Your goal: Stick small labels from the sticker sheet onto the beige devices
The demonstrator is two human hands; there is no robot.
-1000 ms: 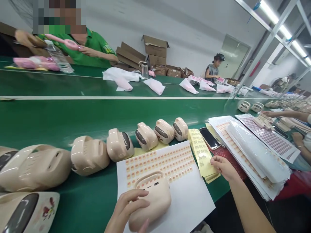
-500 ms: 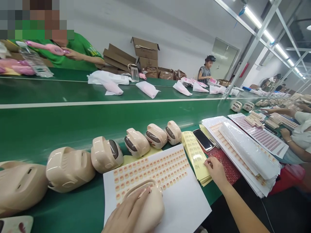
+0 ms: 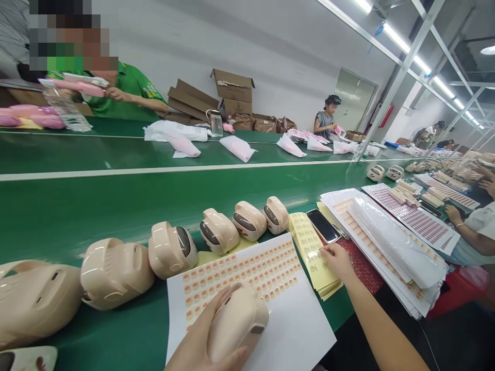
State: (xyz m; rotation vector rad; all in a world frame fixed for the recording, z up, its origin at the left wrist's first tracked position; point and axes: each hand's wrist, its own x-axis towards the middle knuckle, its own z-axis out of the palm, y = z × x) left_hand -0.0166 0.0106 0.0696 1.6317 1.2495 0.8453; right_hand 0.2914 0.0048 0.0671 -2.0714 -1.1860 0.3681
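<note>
Gripping a beige case (image 3: 237, 322) over the white sticker sheet (image 3: 270, 309), the left hand (image 3: 201, 345) wraps it; the right hand (image 3: 338, 260) pinches at the yellow labels (image 3: 311, 247) beside a phone (image 3: 323, 225).

Seven beige shells (image 3: 170, 250) in the near row, an eighth (image 3: 237, 322) gripped; two more shells (image 3: 382, 172) farther along. One phone (image 3: 323, 225). One orange sticker sheet (image 3: 247, 268), one yellow label stack (image 3: 311, 247).

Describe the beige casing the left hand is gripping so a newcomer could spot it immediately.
Start at the green conveyor belt, then the white sticker sheet at its near edge. The beige casing lies on that sheet under the left hand; unlike the row of casings behind, it alone is held.
</note>
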